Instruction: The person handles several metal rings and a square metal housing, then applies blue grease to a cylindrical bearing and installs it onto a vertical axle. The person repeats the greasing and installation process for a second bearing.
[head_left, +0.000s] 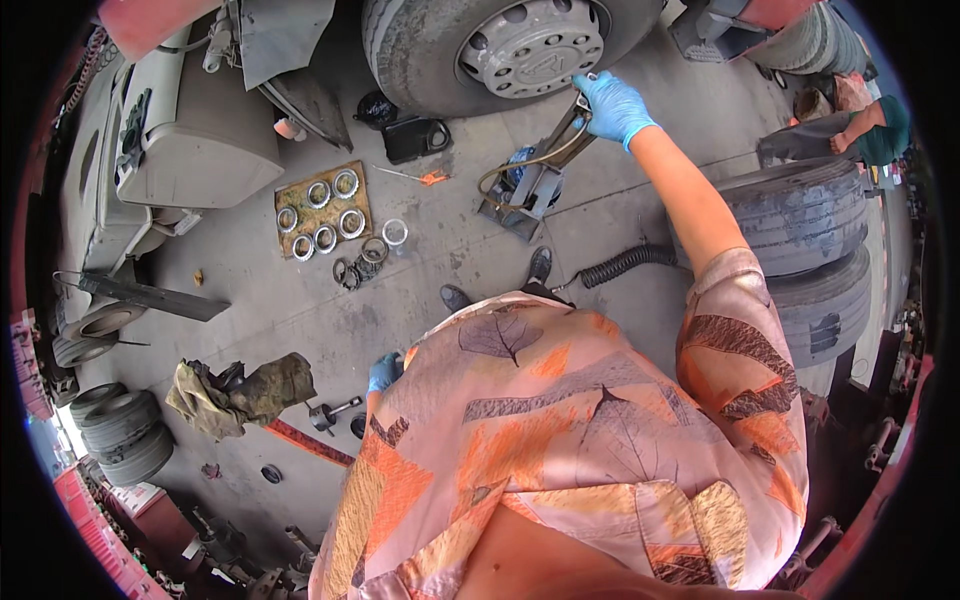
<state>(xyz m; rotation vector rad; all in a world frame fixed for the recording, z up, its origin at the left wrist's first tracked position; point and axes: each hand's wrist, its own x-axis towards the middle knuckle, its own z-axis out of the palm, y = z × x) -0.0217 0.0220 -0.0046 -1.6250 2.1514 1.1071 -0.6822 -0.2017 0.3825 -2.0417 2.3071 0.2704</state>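
My right hand (614,108), in a blue glove, reaches out toward the large truck wheel (535,50). Its fingers are wrapped round the upper end of the handle of a grey metal floor device (545,185), which has a thin hose and a blue part and looks like a jack. The hand is close to the wheel's rim; I cannot make out any contact. My left hand (383,372), also blue-gloved, hangs low beside my body. The patterned shirt hides part of it, and its fingers do not show clearly.
Several bearings lie on a stained cardboard sheet (323,212), with loose rings (373,250) beside it. A black pan (416,139) and an orange-handled screwdriver (432,177) are nearby. Stacked tyres (790,220) and a coiled black hose (630,265) lie right. Another person's arm (860,128) shows far right.
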